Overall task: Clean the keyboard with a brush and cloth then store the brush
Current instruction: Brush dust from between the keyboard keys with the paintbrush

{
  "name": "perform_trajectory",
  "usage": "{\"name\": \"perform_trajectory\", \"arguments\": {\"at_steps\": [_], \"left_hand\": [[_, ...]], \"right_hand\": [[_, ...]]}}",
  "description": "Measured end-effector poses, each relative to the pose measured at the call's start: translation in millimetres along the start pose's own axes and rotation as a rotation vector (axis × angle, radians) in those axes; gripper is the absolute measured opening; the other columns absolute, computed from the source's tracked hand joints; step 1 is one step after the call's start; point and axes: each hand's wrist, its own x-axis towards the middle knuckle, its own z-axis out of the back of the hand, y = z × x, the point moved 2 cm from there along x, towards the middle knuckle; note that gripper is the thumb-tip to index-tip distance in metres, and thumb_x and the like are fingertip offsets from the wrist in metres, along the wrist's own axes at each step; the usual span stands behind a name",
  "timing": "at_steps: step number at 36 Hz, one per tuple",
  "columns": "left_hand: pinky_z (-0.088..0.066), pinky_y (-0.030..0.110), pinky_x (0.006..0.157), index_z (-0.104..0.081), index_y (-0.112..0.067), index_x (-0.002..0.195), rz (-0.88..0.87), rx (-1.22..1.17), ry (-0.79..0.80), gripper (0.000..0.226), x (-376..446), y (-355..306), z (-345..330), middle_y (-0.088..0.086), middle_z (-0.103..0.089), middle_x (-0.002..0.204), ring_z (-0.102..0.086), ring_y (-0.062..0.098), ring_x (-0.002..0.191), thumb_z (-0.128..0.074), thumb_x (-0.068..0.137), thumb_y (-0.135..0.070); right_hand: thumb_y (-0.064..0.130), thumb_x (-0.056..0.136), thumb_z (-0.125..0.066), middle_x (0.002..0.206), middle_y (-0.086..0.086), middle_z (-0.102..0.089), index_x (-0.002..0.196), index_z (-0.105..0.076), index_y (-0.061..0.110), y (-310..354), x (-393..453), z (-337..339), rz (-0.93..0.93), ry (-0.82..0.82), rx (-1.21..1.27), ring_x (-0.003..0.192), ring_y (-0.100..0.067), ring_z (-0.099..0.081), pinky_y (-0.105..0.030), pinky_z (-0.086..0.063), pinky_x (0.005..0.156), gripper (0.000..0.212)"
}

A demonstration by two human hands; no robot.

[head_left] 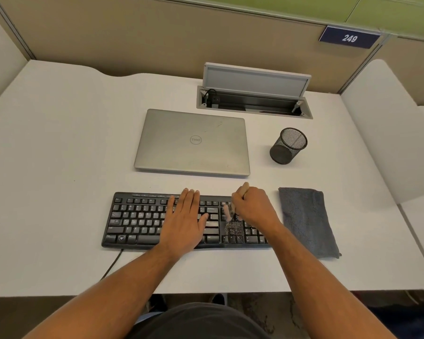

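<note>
Keyboard [142, 220], folded cloth [306, 221] beside, laptop [192, 143] behind

The keyboard [157, 221] lies on the near part of the counter [59, 143]. Just right of it lies the cloth [306, 221]. Behind the keyboard, farther off, sits the closed laptop [192, 143], and right of the laptop stands the pen cup [288, 146]. Behind laptop and cup, a cable box [255, 104] is set into the counter, its lid raised. The left hand [184, 221] rests flat on the keyboard's middle; the right hand [253, 206] holds the brush [233, 227] over its right part.
</note>
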Motion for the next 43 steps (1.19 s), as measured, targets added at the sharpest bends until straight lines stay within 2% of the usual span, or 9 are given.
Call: {"name": "perform_trajectory", "arguments": {"at_steps": [5,11,19,22,26,30,33,36,43], "left_hand": [[-0.013,0.054,0.126,-0.020,-0.012,0.162,-0.001,0.002,0.007,0.075,0.3,-0.7,1.4,0.008,-0.025,0.168,-0.013,0.023,0.157,-0.010,0.103,-0.057],[-0.012,0.054,0.126,-0.020,-0.012,0.162,0.000,-0.001,0.003,0.075,0.8,-0.6,0.5,0.009,-0.025,0.168,-0.013,0.023,0.157,-0.011,0.103,-0.057],[-0.015,0.054,0.126,-0.025,-0.011,0.161,0.005,-0.015,-0.016,0.073,0.4,-1.3,0.0,0.009,-0.030,0.165,-0.017,0.023,0.156,-0.015,0.103,-0.055],[-0.015,0.054,0.126,-0.028,-0.011,0.160,0.004,-0.019,-0.026,0.072,0.0,-0.3,-0.9,0.009,-0.032,0.165,-0.018,0.023,0.156,-0.017,0.104,-0.054],[-0.014,0.053,0.126,-0.026,-0.011,0.161,-0.001,-0.007,-0.020,0.071,-0.2,-0.7,-0.6,0.009,-0.030,0.165,-0.017,0.023,0.156,-0.018,0.104,-0.054],[-0.009,0.052,0.127,-0.021,-0.012,0.162,-0.001,0.004,-0.007,0.071,-0.5,-0.1,-0.9,0.008,-0.025,0.167,-0.012,0.023,0.157,-0.017,0.105,-0.054],[-0.009,0.053,0.127,-0.019,-0.012,0.162,0.004,0.000,-0.001,0.072,0.1,-0.4,-0.5,0.008,-0.024,0.168,-0.011,0.023,0.157,-0.015,0.104,-0.055],[-0.009,0.054,0.127,-0.015,-0.013,0.163,0.004,-0.008,0.018,0.073,0.3,-0.8,-1.3,0.007,-0.019,0.169,-0.007,0.022,0.158,-0.013,0.104,-0.056],[-0.007,0.053,0.127,-0.010,-0.014,0.164,0.004,-0.003,0.039,0.074,0.4,-0.2,-0.4,0.007,-0.015,0.170,-0.003,0.021,0.158,-0.008,0.103,-0.057]], "right_hand": [[0.039,0.105,-0.051,0.077,0.006,-0.073,0.084,-0.071,0.018,3.7,-2.8,5.3,0.024,-0.119,0.148,0.076,-0.015,-0.070,-0.033,-0.055,0.072,0.036],[0.039,0.100,-0.047,0.064,-0.005,-0.073,0.072,-0.070,0.009,-0.7,0.4,1.8,-0.022,0.038,0.024,0.061,-0.021,-0.072,-0.048,-0.062,0.075,0.047],[0.040,0.103,-0.056,0.077,0.011,-0.071,0.096,-0.078,0.024,24.1,-3.3,16.7,0.124,0.067,0.046,0.081,-0.013,-0.069,-0.034,-0.055,0.079,0.028],[0.036,0.105,-0.054,0.073,0.020,-0.064,0.093,-0.077,0.017,29.3,-8.3,8.8,0.128,0.083,-0.020,0.075,-0.004,-0.063,-0.027,-0.047,0.069,0.032],[0.031,0.106,-0.046,0.060,0.008,-0.060,0.069,-0.062,0.012,24.4,-12.0,-0.3,0.076,0.033,-0.128,0.056,-0.003,-0.053,-0.014,-0.033,0.048,0.045],[0.029,0.103,-0.045,0.065,-0.006,-0.070,0.063,-0.060,0.011,22.3,-8.9,-2.0,0.059,0.109,-0.129,0.067,-0.023,-0.070,-0.032,-0.051,0.061,0.047],[0.036,0.105,-0.050,0.081,0.008,-0.074,0.079,-0.074,0.019,23.3,-5.0,8.1,0.145,0.040,-0.045,0.080,-0.013,-0.068,-0.032,-0.050,0.071,0.039],[0.038,0.102,-0.062,0.104,0.012,-0.075,0.101,-0.080,0.027,26.6,-3.8,13.3,0.227,0.142,-0.051,0.096,-0.010,-0.065,-0.033,-0.052,0.086,0.021],[0.034,0.101,-0.066,0.107,0.005,-0.074,0.107,-0.079,0.024,12.2,2.2,26.2,0.248,0.223,-0.248,0.099,-0.014,-0.064,-0.038,-0.053,0.090,0.018]]}}
